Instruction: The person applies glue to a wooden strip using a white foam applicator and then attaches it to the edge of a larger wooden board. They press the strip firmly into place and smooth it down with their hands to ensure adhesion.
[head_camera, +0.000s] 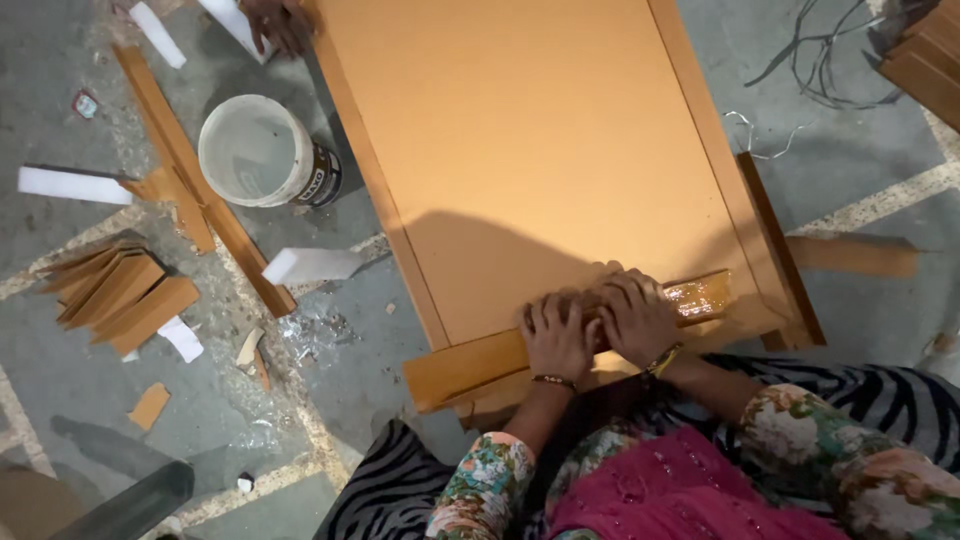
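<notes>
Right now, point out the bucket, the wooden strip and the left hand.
bucket (258, 150), head view, its pale inside.
wooden strip (465, 368), head view, bare left part.
left hand (556, 338), head view, back of hand.

A matt, smooth wooden panel (520, 130) is seen, framed in wood. A wooden strip (480, 365) is coated glossy and wet at one end. The white bucket (262, 152) appears plastic; the floor (300, 400) rough concrete.

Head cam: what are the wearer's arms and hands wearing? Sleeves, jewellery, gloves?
No gloves: both hands are bare. Left hand has a thin dark beaded bracelet at the wrist; right hand has a yellow-green bangle. Both forearms are bare up to floral sleeves in green, cream and orange. A black-and-white zebra-striped scarf drapes over the arms, above a magenta garment.
</notes>
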